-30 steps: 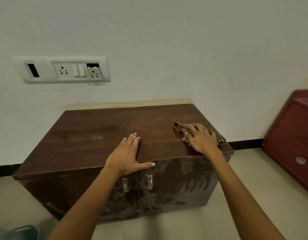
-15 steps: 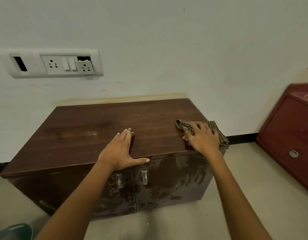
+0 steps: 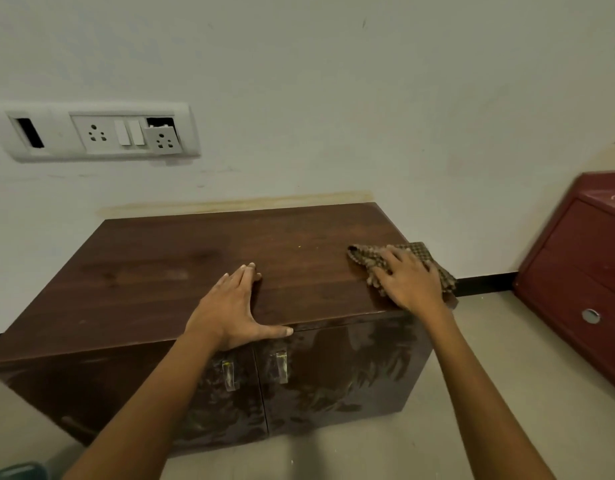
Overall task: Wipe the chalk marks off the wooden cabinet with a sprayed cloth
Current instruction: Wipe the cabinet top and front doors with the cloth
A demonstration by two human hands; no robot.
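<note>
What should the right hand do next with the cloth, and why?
Probably slide the cloth leftward along the cabinet top. The right hand presses it flat at the right front corner, partly over the edge, while a faint pale smudge shows beyond the left hand, which rests flat near the front edge.

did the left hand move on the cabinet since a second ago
No. The left hand lies flat on the wooden cabinet, thumb above the right door handle, as before.
</note>
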